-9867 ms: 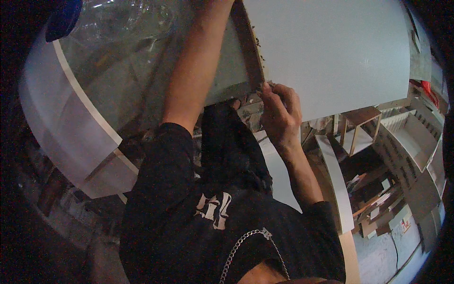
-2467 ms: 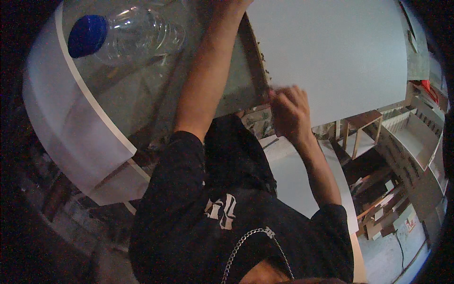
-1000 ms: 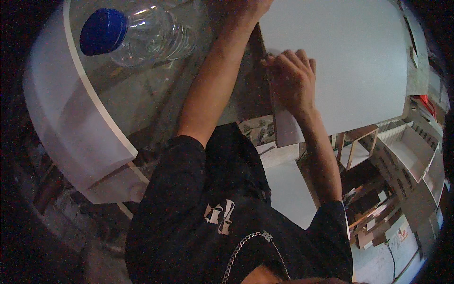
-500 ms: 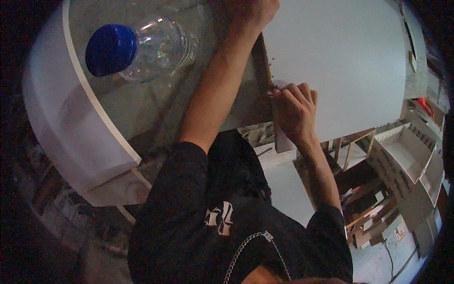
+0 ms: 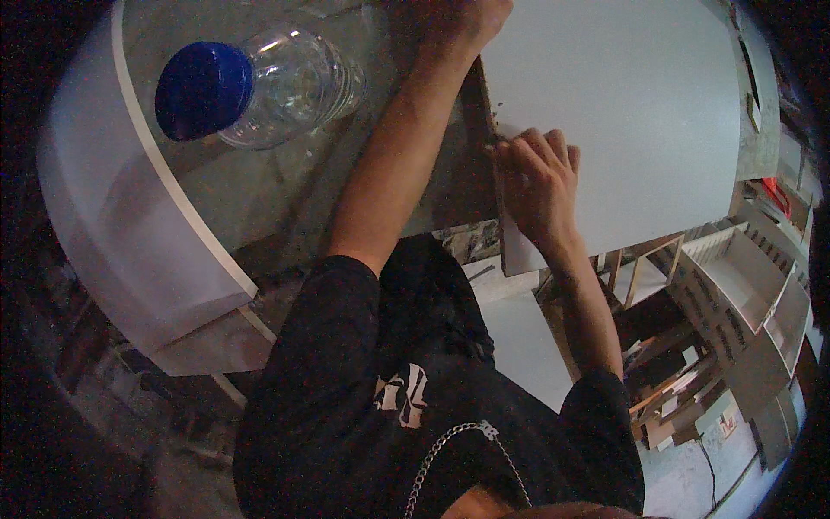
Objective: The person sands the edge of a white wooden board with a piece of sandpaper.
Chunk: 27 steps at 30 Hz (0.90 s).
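A large white panel (image 5: pixel 631 121) lies before me, its dark left edge running from the top of the view toward me. My right hand (image 5: pixel 540 177) is closed at that edge, fingers curled, knuckles over the white face. What it grips, if anything, is hidden. Small dark crumbs (image 5: pixel 498 108) lie on the panel just beyond its fingertips. Farther up, my left hand (image 5: pixel 480 22) is at the panel's far left corner, cut off by the upper border, so its fingers do not show.
To the left, a clear plastic bottle (image 5: pixel 290 86) with a blue cap (image 5: pixel 203 91) lies on a grey surface (image 5: pixel 259 190). A curved white panel (image 5: pixel 130 199) borders that surface at far left. Box-like frames (image 5: pixel 743 272) and board offcuts (image 5: pixel 670 402) are at the lower right.
My right hand has slid a little farther away along the panel's left edge, toward the crumbs. My left hand and the bottle have hardly moved.
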### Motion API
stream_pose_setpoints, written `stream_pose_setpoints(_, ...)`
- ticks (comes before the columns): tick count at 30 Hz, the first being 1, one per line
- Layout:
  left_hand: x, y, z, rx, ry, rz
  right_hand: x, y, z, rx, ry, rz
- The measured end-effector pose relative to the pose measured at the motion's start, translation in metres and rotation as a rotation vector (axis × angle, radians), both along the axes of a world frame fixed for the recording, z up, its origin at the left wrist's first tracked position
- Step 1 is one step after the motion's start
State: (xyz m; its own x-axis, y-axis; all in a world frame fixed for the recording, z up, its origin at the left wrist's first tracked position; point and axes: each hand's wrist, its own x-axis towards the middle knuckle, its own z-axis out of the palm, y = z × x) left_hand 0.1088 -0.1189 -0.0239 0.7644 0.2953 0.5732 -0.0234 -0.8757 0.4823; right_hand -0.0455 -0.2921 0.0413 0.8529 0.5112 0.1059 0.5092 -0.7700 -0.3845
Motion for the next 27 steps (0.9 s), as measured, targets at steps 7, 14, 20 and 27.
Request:
stream_pose_setpoints(7,-0.001,-0.004,0.008,0.018,-0.029,-0.044,0.019,0.003,0.001,0.036,-0.02,0.005)
stream_pose_setpoints(14,0.005,0.002,-0.008,0.005,-0.096,-0.015,0.002,0.005,0.005,0.025,0.014,-0.007)
stream_pose_setpoints(20,-0.001,0.003,0.003,-0.021,-0.013,-0.039,-0.012,0.0,0.002,-0.017,0.021,-0.005)
stream_pose_setpoints(27,0.009,-0.004,-0.009,-0.081,-0.062,-0.046,0.041,0.016,-0.009,0.036,-0.039,-0.035)
